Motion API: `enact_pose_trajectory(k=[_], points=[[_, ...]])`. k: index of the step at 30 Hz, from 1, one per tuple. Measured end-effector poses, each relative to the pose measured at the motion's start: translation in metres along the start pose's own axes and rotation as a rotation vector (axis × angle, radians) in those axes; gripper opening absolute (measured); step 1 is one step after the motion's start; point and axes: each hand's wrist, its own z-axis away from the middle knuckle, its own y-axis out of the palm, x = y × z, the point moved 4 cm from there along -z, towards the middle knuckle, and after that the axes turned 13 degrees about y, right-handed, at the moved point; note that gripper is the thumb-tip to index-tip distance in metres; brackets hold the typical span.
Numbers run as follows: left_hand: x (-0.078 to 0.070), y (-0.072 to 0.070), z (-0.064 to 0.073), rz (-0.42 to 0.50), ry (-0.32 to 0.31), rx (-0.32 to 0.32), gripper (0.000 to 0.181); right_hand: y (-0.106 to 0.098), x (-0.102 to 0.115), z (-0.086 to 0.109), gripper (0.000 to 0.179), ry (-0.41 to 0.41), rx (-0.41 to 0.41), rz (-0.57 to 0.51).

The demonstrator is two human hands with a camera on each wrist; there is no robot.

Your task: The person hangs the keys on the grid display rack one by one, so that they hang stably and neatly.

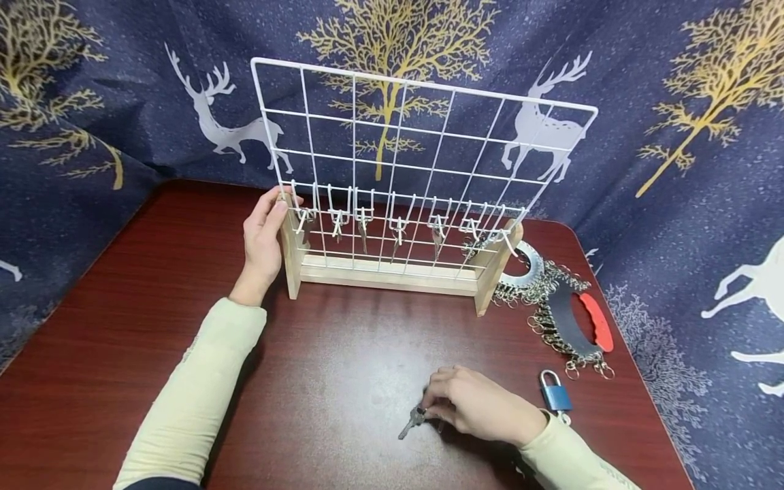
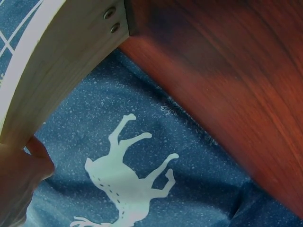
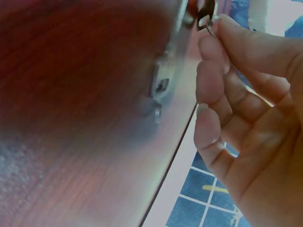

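Note:
A white wire grid [image 1: 392,165] stands in a wooden frame [image 1: 392,273] on the table. Several hooks along its lower part carry hanging keys [image 1: 363,235]. My left hand [image 1: 262,238] grips the top of the frame's left side post, thumb in front. The left wrist view shows that post [image 2: 66,66] close up, with the hand [image 2: 23,184] at its end. Low over the table's near part, my right hand [image 1: 474,401] pinches a small bunch of keys [image 1: 412,422] between thumb and forefinger. In the right wrist view a ring [image 3: 207,21] sits between those fingertips.
Right of the frame lie a round metal plate [image 1: 531,267] and a dark curved one with a red handle [image 1: 595,322], both fringed with small rings. A blue padlock [image 1: 555,395] lies near the right table edge. Dark patterned cloth [image 1: 153,88] hangs behind the table.

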Motion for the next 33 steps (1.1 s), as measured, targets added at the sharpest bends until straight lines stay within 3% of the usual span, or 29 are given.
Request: enact_pose_trajectory(k=[5, 16, 20, 27, 33], points=[[-0.001, 0.0, 0.0, -0.003, -0.003, 0.0, 0.025, -0.006, -0.001, -0.003, 0.004, 0.017, -0.039, -0.085], [-0.001, 0.0, 0.001, 0.005, -0.004, -0.001, 0.024, -0.026, -0.008, -0.009, 0.013, 0.039, -0.206, -0.323], [-0.001, 0.0, 0.0, -0.003, 0.002, 0.0, 0.025, -0.035, -0.011, -0.01, 0.017, 0.069, -0.272, -0.346], [-0.002, 0.001, 0.0, 0.001, 0.004, 0.0, 0.025, -0.057, -0.023, -0.012, 0.019, 0.23, -0.425, -0.415], [-0.001, 0.001, 0.0, 0.008, -0.001, -0.003, 0.025, -0.08, -0.034, -0.015, 0.012, 0.366, -0.655, -0.562]])
